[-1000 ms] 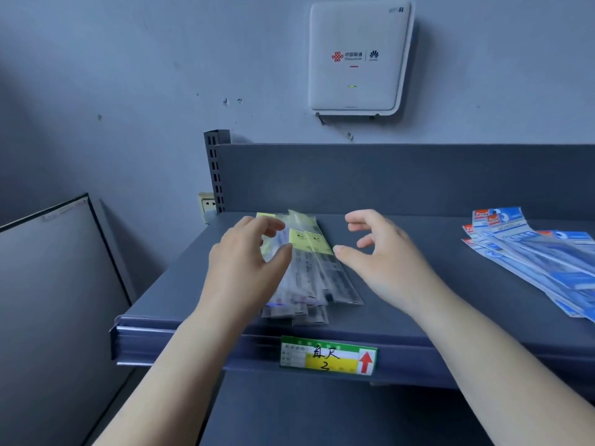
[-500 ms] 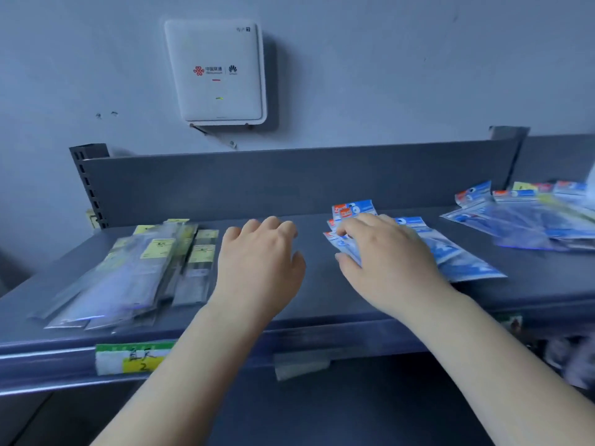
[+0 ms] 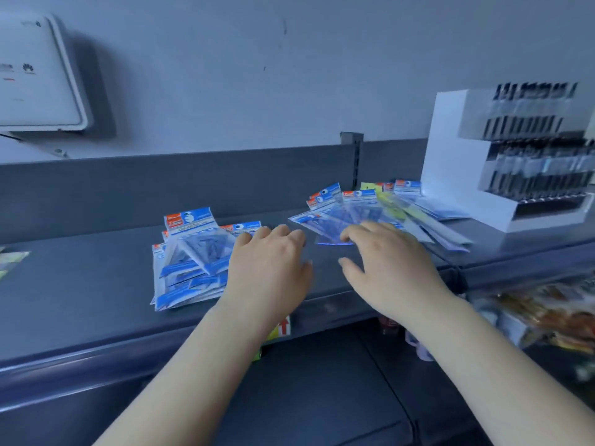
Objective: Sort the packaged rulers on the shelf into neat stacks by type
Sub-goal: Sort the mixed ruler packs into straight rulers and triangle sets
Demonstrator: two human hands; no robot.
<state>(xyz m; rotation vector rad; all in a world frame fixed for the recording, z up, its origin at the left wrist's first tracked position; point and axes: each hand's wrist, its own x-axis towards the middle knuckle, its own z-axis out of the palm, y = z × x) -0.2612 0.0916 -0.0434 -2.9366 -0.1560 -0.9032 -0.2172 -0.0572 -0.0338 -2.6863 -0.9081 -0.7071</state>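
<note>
Two hands hover over the shelf (image 3: 80, 284), both with fingers relaxed and spread, holding nothing. My left hand (image 3: 269, 265) sits at the right edge of the blue set-square stack (image 3: 190, 262), covering it there — whether it touches, I cannot tell. My right hand (image 3: 389, 262) has fingertips at the near edge of the fanned mixed pile (image 3: 363, 210), whose packs run long axis away from me, splaying right. That pile — blue with yellow packs in it — lies nearer the right hand.
</note>
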